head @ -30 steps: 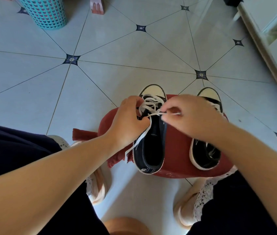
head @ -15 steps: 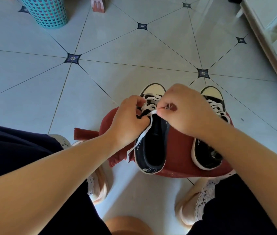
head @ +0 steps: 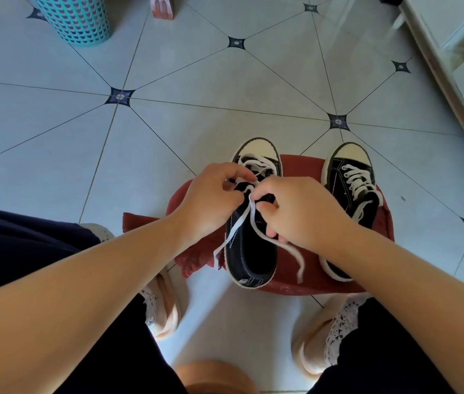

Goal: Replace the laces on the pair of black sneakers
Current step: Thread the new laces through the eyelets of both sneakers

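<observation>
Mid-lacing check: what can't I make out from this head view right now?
- Upper eyelets of the sneaker being laced: hidden under the left hand and right hand, head view.
- How the white lace crosses inside each grip: covered by both hands, head view.
- Heel of the second sneaker: mostly behind the right forearm.
- Turquoise basket: cut off by the top edge.
</observation>
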Demonstrator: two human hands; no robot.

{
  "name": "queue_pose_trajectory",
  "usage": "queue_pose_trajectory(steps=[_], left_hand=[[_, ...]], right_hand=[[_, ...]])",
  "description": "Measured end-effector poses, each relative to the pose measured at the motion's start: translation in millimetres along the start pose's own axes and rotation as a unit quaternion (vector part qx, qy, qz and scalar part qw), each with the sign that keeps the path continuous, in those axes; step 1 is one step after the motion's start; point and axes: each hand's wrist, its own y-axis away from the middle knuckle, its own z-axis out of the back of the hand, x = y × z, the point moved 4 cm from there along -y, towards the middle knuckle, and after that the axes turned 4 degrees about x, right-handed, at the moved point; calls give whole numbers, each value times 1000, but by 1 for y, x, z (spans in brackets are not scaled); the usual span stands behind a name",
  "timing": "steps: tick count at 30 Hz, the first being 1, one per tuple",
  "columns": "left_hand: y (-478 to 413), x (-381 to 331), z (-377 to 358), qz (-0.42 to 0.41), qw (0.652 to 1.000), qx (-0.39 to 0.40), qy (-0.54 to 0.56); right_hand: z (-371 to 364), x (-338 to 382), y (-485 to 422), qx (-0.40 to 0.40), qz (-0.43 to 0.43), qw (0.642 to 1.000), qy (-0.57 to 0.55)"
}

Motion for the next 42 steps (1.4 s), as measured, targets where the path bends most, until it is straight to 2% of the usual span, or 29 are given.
queue_pose_trajectory(steps=[2, 4, 8, 11, 19, 21, 25, 26, 27, 28, 31, 32, 36, 38, 39, 40, 42], left_hand=[[0, 1, 0, 9, 1000, -3, 17], [-1, 2, 0, 18, 1000, -3, 16], [-1, 1, 0, 14, 1000, 11, -14], [0, -5, 0, -13, 999, 8, -46], [0, -3, 3, -8, 998, -27, -52], [0, -3, 2, -8, 998, -24, -57], [-3, 0, -1, -28, 993, -23, -112], [-4, 2, -2, -30, 992, -26, -120], [-5, 4, -3, -31, 992, -25, -124], [-5, 5, -4, -30, 991, -20, -125], [-5, 4, -7, -28, 991, -2, -128], [-5, 3, -7, -30, 991, -1, -131], [-3, -1, -6, -30, 992, -6, -120], [-3, -2, -6, -32, 992, -6, -118], [-3, -2, -6, -31, 992, -4, -120], [-3, -1, -6, -27, 992, -2, -122], [-3, 1, -6, -19, 992, 1, -128]], right_hand=[[2, -1, -1, -34, -14, 998, 50], [6, -8, -6, -24, -31, 998, 55], [3, -13, -14, 63, -60, 994, -66], [-5, -7, -19, 104, -76, 986, -106], [-8, -7, -25, 35, -93, 976, -192], [-2, -13, -25, 59, -139, 948, -280], [8, -27, -18, 173, -190, 809, -529], [11, -28, -15, 185, -182, 794, -550], [14, -30, -14, 183, -171, 797, -550], [16, -31, -14, 167, -159, 821, -522], [18, -31, -12, 101, -123, 928, -337], [16, -27, -11, 98, -97, 946, -293], [11, -9, -7, 55, 19, 982, -180], [9, -7, -8, 35, 38, 986, -161], [10, -10, -10, 24, 18, 980, -195], [15, -14, -11, 12, -19, 966, -257], [27, -24, -11, 21, -93, 908, -408]])
